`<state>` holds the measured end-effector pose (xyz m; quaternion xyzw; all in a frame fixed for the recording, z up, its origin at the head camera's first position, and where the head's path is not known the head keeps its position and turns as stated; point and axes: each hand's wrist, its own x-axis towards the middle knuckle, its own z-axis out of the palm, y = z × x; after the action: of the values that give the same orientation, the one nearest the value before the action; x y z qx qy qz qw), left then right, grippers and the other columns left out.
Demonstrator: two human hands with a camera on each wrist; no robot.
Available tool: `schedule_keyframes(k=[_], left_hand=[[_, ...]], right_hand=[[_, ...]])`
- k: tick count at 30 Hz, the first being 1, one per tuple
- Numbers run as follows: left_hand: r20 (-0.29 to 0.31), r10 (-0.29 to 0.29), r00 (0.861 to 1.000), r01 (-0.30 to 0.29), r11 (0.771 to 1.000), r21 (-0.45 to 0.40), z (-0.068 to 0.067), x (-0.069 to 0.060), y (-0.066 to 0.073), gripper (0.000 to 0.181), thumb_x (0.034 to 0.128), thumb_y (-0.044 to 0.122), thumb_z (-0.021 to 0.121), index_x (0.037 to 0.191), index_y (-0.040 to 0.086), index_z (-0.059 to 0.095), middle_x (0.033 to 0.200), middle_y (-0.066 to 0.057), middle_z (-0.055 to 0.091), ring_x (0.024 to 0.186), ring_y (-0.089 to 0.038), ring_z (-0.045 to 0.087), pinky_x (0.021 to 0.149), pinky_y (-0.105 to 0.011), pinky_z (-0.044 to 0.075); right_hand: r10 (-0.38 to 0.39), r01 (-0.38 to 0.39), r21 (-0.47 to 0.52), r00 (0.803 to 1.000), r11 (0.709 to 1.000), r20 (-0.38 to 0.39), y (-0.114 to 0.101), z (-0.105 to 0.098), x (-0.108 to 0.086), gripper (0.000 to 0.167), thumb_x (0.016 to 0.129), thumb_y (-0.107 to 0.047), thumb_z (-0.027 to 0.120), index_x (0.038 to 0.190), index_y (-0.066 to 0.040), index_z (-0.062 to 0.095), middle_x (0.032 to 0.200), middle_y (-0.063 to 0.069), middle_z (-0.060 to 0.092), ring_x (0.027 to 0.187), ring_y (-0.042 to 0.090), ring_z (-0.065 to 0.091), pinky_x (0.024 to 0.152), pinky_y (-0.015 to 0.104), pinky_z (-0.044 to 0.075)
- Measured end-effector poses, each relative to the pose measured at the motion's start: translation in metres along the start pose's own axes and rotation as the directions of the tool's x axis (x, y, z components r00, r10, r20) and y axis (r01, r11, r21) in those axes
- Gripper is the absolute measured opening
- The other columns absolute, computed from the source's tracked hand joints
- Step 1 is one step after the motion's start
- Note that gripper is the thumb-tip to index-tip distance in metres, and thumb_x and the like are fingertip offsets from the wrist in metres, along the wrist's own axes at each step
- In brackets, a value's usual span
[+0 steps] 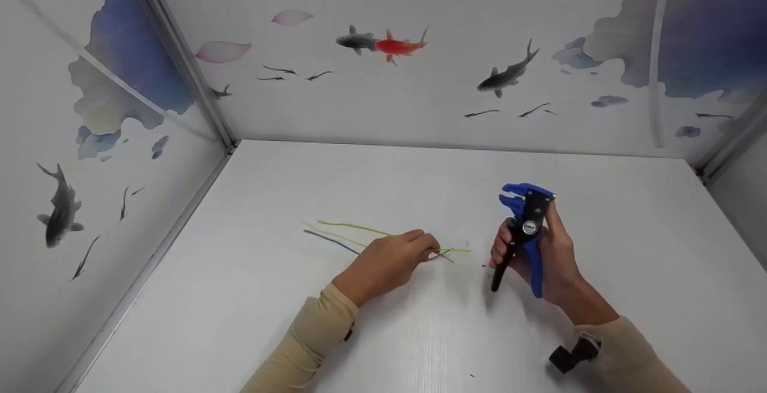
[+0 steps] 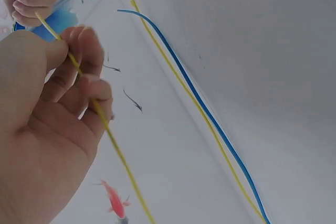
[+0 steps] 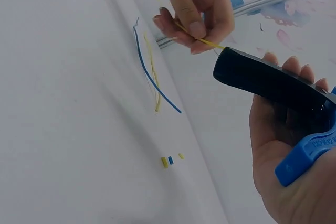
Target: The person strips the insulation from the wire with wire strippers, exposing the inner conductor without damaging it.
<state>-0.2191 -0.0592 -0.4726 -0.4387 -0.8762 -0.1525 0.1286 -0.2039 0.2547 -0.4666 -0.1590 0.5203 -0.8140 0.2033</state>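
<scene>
My left hand (image 1: 389, 261) pinches a yellow wire (image 2: 118, 150) between thumb and fingers, slightly above the table. Beneath it lie a blue wire (image 2: 210, 114) and another yellow wire (image 2: 181, 80), crossing each other. In the head view the wires' left ends spread out past the hand. To the right, my right hand (image 1: 554, 258) grips a blue-and-black wire stripper (image 1: 530, 216) by its handles, its jaws up and pointing left. The right wrist view shows the black handle and part of the blue one, with the fingers round them.
Small cut bits, a yellow piece (image 3: 164, 162) and a blue piece (image 3: 170, 160) among them, lie on the white table (image 1: 251, 189). A dark speck (image 1: 471, 375) sits near the front. White walls with painted fish stand behind and at both sides.
</scene>
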Motion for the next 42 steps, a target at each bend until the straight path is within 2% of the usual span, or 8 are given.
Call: schedule_keyframes(k=[3,7,11,17,23,29,33,42], left_hand=[[-0.117,0.031,0.993,-0.026,0.999,0.041,-0.002,0.002,-0.001,0.013,0.1106,0.014,0.064,0.121,0.018,0.071,0.11,0.006,0.076,0.089,-0.006,0.075,0.079,-0.019,0.061],[-0.241,0.052,0.969,-0.046,0.998,0.033,-0.006,0.003,-0.002,0.012,0.1109,0.017,0.064,0.117,0.016,0.074,0.1,0.006,0.075,0.079,-0.005,0.069,0.073,-0.018,0.058],[-0.329,0.063,0.942,-0.059,0.998,0.023,-0.011,0.004,-0.003,0.014,0.1111,0.019,0.064,0.113,0.017,0.077,0.092,0.005,0.072,0.074,-0.006,0.064,0.07,-0.019,0.056],[-0.424,0.067,0.903,-0.059,0.998,0.033,-0.015,0.006,-0.004,0.013,0.1085,0.017,0.068,0.113,0.018,0.08,0.09,0.004,0.071,0.075,-0.009,0.065,0.07,-0.021,0.056],[-0.475,0.032,0.879,-0.024,0.999,0.022,-0.019,0.005,-0.006,0.015,0.1076,0.015,0.068,0.115,0.017,0.081,0.087,0.004,0.071,0.075,-0.01,0.064,0.072,-0.023,0.055],[-0.486,0.021,0.873,-0.009,1.0,0.028,-0.021,0.005,-0.006,0.016,0.1072,0.014,0.068,0.117,0.018,0.081,0.086,0.005,0.071,0.075,-0.01,0.064,0.073,-0.024,0.055],[-0.492,0.023,0.87,-0.008,0.999,0.033,-0.024,0.006,-0.006,0.016,0.1066,0.013,0.07,0.117,0.018,0.081,0.085,0.004,0.071,0.075,-0.011,0.064,0.073,-0.025,0.056],[-0.503,0.054,0.863,-0.012,0.996,0.086,-0.03,0.006,-0.004,0.016,0.1061,0.016,0.071,0.118,0.019,0.082,0.085,0.003,0.071,0.074,-0.011,0.065,0.071,-0.024,0.056]], right_hand=[[0.024,-0.024,0.004,1.0,1.0,0.014,0.0,0.001,0.0,0.092,0.103,-0.082,0.002,0.101,-0.01,0.059,0.09,0.002,0.066,0.086,0.02,0.067,0.087,0.041,0.057],[0.054,-0.054,-0.006,0.998,0.999,0.027,0.002,0.002,-0.001,0.095,0.1,-0.085,0.0,0.1,-0.01,0.058,0.089,0.002,0.065,0.086,0.02,0.066,0.086,0.04,0.056],[0.069,-0.068,-0.036,0.997,0.997,0.038,0.005,0.004,0.001,0.098,0.097,-0.086,-0.004,0.099,-0.01,0.059,0.088,0.001,0.064,0.085,0.019,0.065,0.085,0.039,0.055],[0.063,-0.06,-0.042,0.995,0.997,0.072,0.008,0.007,0.001,0.1,0.097,-0.086,-0.006,0.097,-0.009,0.059,0.088,0.001,0.062,0.086,0.019,0.064,0.083,0.038,0.055],[0.043,-0.042,-0.013,0.998,0.999,0.054,0.011,0.011,0.002,0.098,0.098,-0.085,-0.003,0.095,-0.009,0.059,0.087,0.001,0.063,0.084,0.019,0.065,0.083,0.038,0.056],[0.069,-0.067,-0.048,0.997,0.997,0.035,0.016,0.014,0.001,0.088,0.107,-0.075,0.001,0.091,-0.012,0.06,0.084,-0.001,0.064,0.082,0.018,0.065,0.081,0.038,0.057],[0.055,-0.053,-0.087,0.998,0.995,0.023,0.017,0.017,0.001,0.082,0.112,-0.068,0.004,0.088,-0.012,0.058,0.082,0.0,0.063,0.079,0.019,0.065,0.079,0.039,0.058],[0.069,-0.071,-0.165,0.997,0.984,-0.018,0.02,0.027,-0.001,0.081,0.111,-0.07,0.006,0.085,-0.011,0.056,0.079,0.0,0.061,0.076,0.02,0.064,0.077,0.041,0.059]])
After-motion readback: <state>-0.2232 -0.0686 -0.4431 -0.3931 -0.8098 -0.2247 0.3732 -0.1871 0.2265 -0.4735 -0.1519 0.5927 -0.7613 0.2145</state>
